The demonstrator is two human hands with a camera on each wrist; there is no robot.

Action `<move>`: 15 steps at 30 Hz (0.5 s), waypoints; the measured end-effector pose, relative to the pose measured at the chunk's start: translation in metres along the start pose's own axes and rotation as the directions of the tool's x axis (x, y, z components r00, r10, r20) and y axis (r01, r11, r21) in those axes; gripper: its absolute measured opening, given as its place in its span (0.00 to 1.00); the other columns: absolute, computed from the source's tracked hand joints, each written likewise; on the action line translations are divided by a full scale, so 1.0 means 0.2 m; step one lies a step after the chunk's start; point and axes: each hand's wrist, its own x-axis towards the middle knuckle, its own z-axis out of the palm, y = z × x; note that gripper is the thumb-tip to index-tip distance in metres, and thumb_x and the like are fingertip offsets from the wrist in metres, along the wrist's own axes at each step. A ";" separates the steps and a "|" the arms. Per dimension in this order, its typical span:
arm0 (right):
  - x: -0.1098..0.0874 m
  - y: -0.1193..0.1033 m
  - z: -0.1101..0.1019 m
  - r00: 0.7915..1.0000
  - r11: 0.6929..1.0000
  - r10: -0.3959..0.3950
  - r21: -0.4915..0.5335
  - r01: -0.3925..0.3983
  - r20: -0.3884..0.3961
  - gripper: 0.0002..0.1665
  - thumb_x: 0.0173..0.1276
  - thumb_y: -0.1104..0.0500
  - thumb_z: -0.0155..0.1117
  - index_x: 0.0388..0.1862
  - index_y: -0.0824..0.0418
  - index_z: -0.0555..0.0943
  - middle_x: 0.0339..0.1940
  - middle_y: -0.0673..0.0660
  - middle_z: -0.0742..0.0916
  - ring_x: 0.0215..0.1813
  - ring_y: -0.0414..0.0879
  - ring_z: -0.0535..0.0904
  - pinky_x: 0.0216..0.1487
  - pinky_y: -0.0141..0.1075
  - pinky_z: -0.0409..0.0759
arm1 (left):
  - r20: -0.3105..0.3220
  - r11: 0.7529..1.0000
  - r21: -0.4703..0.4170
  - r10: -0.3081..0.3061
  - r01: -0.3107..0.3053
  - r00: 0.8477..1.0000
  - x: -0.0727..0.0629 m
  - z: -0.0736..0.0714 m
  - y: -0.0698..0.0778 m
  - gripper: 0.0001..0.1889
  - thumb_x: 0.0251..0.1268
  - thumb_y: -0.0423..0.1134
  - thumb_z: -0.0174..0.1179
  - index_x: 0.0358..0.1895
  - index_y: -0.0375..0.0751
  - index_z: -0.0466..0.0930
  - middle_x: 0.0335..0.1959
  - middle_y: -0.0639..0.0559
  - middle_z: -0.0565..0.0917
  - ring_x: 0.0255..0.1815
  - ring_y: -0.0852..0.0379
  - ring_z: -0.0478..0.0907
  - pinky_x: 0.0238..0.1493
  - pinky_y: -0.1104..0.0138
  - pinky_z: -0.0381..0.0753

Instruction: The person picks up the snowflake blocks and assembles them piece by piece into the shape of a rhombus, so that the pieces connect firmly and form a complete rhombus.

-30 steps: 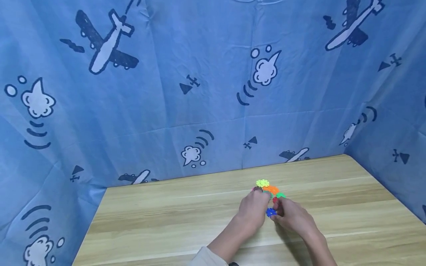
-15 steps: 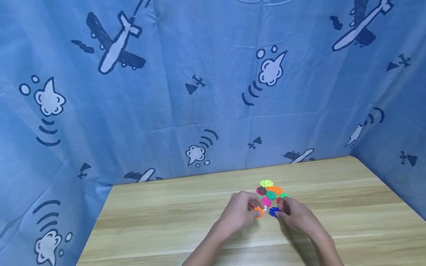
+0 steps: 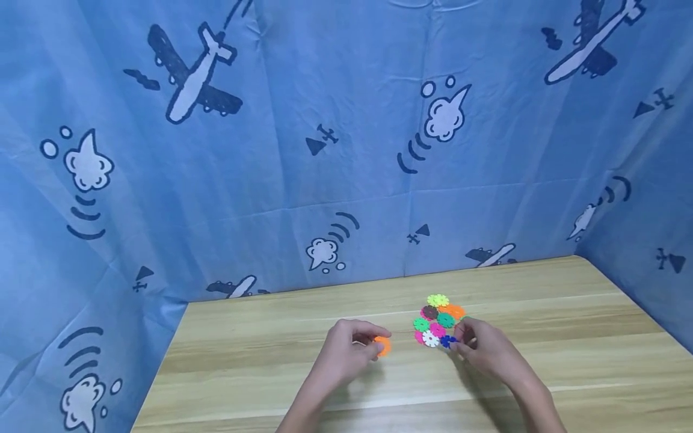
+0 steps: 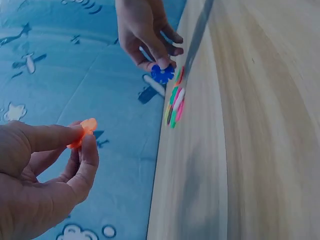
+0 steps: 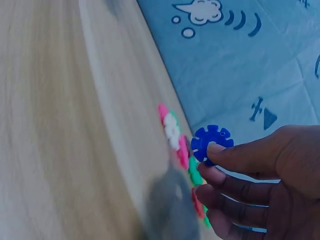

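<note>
An orange disc (image 3: 384,346) was pinched between the thumb and fingers of the left hand (image 3: 346,352), apart from a cluster of notched discs (image 3: 437,329) on the wooden table (image 3: 243,361). A blue disc (image 5: 207,137) was gripped by thumb and fingertips of the right hand (image 3: 487,350), raised above the table. A white disc (image 3: 431,339) was seen at the cluster's near edge.
</note>
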 end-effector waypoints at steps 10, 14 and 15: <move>-0.02 -0.16 -0.01 0.979 0.982 -0.187 -0.043 0.184 -0.076 0.09 0.70 0.65 0.73 0.40 0.59 0.80 0.39 0.54 0.91 0.40 0.47 0.89 0.41 0.42 0.86 | -0.049 0.998 -0.054 -0.019 0.016 0.999 -0.09 -0.13 -0.06 0.11 0.70 0.26 0.65 0.48 0.42 0.93 0.41 0.48 0.90 0.32 0.57 0.87 0.33 0.72 0.83; -0.02 -0.25 0.01 0.967 0.971 -0.238 0.009 0.239 -0.089 0.09 0.71 0.64 0.74 0.42 0.58 0.81 0.39 0.52 0.91 0.37 0.45 0.87 0.37 0.36 0.84 | -0.088 0.993 -0.120 -0.006 -0.005 0.996 -0.10 -0.16 -0.05 0.10 0.70 0.26 0.66 0.50 0.35 0.89 0.40 0.46 0.87 0.34 0.55 0.90 0.37 0.71 0.87; -0.02 -0.27 0.01 0.963 0.966 -0.253 0.023 0.256 -0.092 0.09 0.71 0.63 0.75 0.42 0.57 0.81 0.39 0.51 0.90 0.37 0.44 0.87 0.37 0.34 0.83 | -0.098 0.989 -0.144 -0.004 -0.010 0.995 -0.10 -0.17 -0.05 0.09 0.70 0.26 0.67 0.51 0.33 0.87 0.40 0.45 0.86 0.34 0.55 0.90 0.38 0.71 0.88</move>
